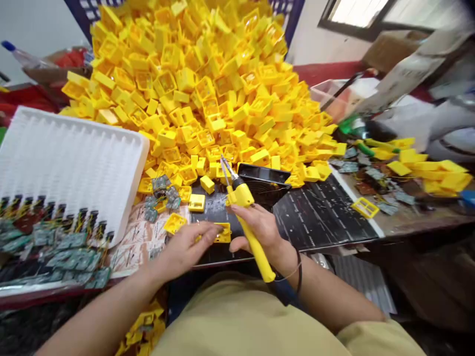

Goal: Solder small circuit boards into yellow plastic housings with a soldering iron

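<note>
My right hand [261, 228] is closed around a yellow soldering iron [255, 242], its metal tip pointing up and away from me. The handle slants down toward my body and a thin cord trails from its end. My left hand [193, 244] rests on the dark work surface with its fingers on a small yellow plastic housing [224, 233]. The housing lies with its hollow side up; my fingers cover its left part. Left of that hand sits another open yellow housing [175, 224]. A closed-looking yellow piece [196, 202] lies just beyond.
A large heap of yellow housings [208, 99] spills from a purple basket [79, 17]. Behind the iron stands a black fan [264, 182]. At left, a white foam tray [74, 163] has wired circuit boards [74, 252] along its front edge. More boards [374, 173] and yellow pieces lie right.
</note>
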A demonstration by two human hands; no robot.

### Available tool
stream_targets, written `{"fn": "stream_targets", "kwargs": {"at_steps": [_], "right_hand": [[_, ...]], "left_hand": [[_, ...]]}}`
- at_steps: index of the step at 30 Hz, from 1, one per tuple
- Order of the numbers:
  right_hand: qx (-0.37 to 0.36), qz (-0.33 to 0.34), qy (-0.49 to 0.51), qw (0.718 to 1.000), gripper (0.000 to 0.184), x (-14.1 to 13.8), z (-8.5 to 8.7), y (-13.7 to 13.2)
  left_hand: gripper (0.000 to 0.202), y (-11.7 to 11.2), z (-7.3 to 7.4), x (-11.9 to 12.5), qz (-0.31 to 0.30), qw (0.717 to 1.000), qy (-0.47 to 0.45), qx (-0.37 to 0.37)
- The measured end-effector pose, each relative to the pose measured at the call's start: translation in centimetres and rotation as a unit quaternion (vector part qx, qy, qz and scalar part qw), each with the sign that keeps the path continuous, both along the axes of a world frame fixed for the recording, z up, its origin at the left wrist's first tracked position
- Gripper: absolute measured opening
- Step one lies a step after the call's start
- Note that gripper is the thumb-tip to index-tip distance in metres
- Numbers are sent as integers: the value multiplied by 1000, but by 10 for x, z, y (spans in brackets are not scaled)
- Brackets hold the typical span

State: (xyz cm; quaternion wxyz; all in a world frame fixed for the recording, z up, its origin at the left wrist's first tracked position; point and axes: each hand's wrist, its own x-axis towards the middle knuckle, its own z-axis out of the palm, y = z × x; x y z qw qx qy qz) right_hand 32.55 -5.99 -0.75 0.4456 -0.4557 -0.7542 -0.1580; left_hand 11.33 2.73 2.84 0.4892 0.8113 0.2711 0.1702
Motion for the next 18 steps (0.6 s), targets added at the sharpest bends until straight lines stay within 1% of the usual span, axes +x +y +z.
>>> {"fn": "stream_targets", "kwargs": {"at_steps": [1, 2, 3, 4, 5, 6, 7, 9, 11, 13, 15, 16, 17, 18], "right_hand": [[15, -6, -5, 1000, 76, -3, 5, 3], [26, -12, -10, 1000, 79, -6, 8, 7], [33, -18, -15, 999, 80, -9, 11, 10], [34, -24, -20, 999, 79, -12, 13, 13], [31, -28, -21, 999, 78, -14, 14, 14], [21, -31, -19, 999, 78, -17, 13, 15], [8, -33, -13, 999, 81, -20, 11, 15], [-29, -33, 10, 999, 88, -26, 5, 8], [-80, -24, 30, 996, 90, -31, 0, -6], [-142, 3, 25, 990, 87, -31, 2, -27], [-192, 55, -13, 980, 74, -22, 13, -50], [-204, 94, -43, 974, 61, -13, 22, -61], [-205, 132, -69, 968, 42, -1, 32, -69], [-203, 146, -86, 964, 26, 15, 42, -75]], "left_hand": [[49, -10, -1, 6, -12, 993, -40, -110], [50, -18, -1, 11, -10, 971, -88, -222], [50, -23, 0, 17, 3, 938, -135, -318], [49, -27, 3, 23, 24, 905, -176, -387], [47, -29, 5, 27, 48, 877, -204, -433], [46, -30, 8, 31, 74, 858, -218, -459], [46, -30, 11, 34, 96, 849, -223, -470], [49, -27, 17, 37, 127, 846, -231, -464], [52, -23, 20, 37, 158, 848, -251, -439], [54, -16, 22, 34, 192, 844, -279, -416], [54, -9, 20, 30, 219, 842, -293, -398], [54, -5, 18, 27, 231, 843, -292, -389], [53, -2, 15, 24, 240, 846, -289, -379], [51, 1, 11, 20, 245, 850, -283, -371]]}}
